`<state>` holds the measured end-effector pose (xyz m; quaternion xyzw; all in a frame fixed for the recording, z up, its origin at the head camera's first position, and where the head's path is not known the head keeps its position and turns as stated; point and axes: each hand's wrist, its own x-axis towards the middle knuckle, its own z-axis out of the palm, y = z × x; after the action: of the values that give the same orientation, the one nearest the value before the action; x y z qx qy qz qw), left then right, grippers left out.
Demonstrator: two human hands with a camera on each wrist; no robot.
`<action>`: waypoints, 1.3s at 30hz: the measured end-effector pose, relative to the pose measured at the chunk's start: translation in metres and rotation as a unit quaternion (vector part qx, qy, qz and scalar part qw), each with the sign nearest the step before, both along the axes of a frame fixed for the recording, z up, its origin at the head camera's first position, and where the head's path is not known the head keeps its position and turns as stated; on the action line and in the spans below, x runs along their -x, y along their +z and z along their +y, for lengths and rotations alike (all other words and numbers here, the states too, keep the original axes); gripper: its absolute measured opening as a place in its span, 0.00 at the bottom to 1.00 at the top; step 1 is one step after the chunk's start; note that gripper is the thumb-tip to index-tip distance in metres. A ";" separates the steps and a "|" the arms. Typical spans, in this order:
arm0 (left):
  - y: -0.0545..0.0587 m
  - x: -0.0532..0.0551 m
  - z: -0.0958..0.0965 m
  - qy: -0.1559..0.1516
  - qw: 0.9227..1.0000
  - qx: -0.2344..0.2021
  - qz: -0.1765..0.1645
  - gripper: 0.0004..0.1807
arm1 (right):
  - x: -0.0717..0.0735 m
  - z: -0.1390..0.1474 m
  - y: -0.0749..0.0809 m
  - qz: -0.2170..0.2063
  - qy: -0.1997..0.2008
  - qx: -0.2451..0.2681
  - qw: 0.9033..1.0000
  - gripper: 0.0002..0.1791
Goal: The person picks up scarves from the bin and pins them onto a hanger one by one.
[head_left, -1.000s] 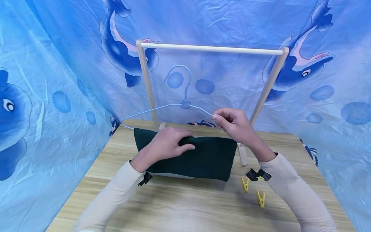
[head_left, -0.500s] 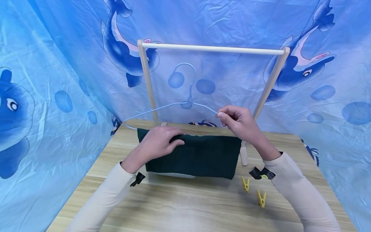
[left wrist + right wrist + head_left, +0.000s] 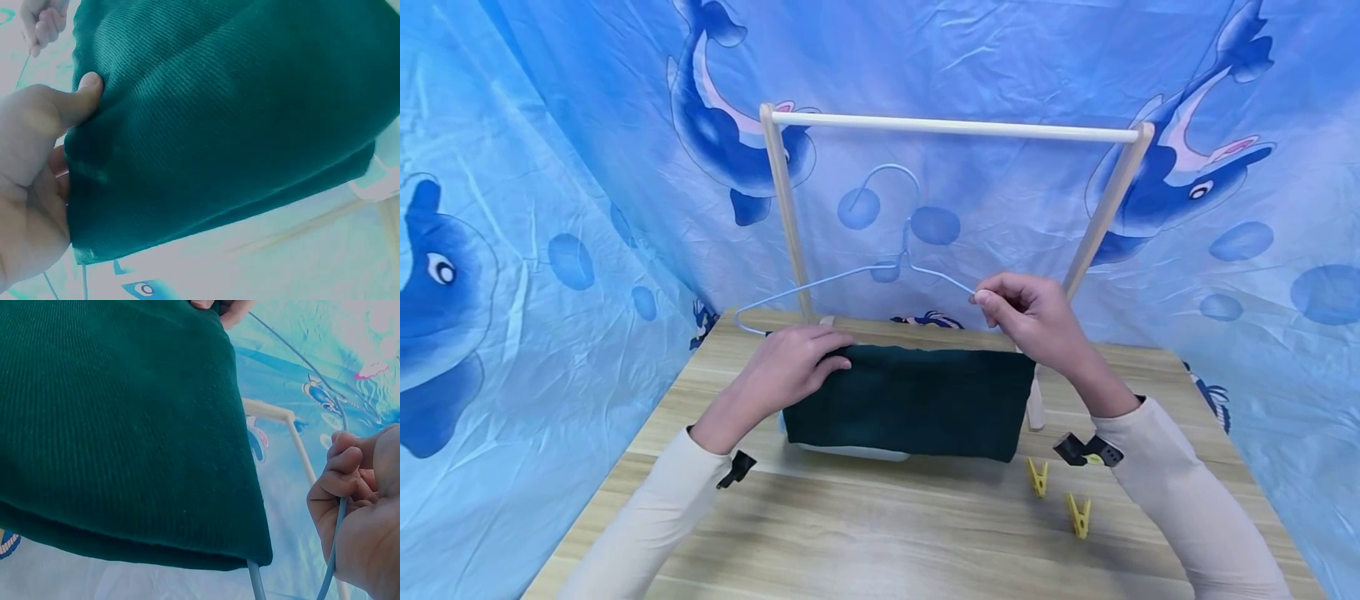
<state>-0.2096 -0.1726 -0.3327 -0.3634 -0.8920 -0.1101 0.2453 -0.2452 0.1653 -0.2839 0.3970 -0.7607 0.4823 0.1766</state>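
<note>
A dark green ribbed cloth (image 3: 917,400) hangs folded over the lower bar of a light blue wire hanger (image 3: 857,271). At the cloth's upper left edge is my left hand (image 3: 778,371); in the left wrist view its thumb (image 3: 87,94) lies on the front and its fingers go behind, pinching the cloth. My right hand (image 3: 1030,321) grips the hanger's right sloping arm, and the right wrist view shows the curled fingers (image 3: 337,478) round the wire. The hanger's hook points up, below the rack's bar and apart from it.
A wooden rack with a white crossbar (image 3: 955,127) stands at the back of the wooden table (image 3: 880,533). Two yellow clothespins (image 3: 1038,477) lie at right. Something pale (image 3: 857,452) shows under the cloth. A blue dolphin-print curtain (image 3: 587,125) surrounds the table.
The hanger, cloth and right hand have shifted a little to the right. My left hand has slid left along the cloth's upper edge, toward its left end.
</note>
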 end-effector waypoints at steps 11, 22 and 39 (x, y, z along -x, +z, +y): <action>0.002 -0.008 -0.005 -0.024 0.996 -0.079 -0.032 0.17 | 0.001 0.002 -0.003 0.003 0.006 -0.003 1.000 0.10; 0.020 -0.021 -0.028 -0.074 0.966 -0.244 0.052 0.20 | 0.001 0.004 -0.007 0.003 0.018 -0.003 1.000 0.11; 0.051 0.009 -0.049 -0.027 0.966 -0.250 -0.053 0.20 | 0.004 -0.001 -0.004 0.005 0.009 -0.020 1.000 0.10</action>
<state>-0.2188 -0.2216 -0.2814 -0.3079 -0.8378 -0.3550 0.2779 -0.2495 0.1645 -0.2876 0.4099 -0.7657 0.4666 0.1675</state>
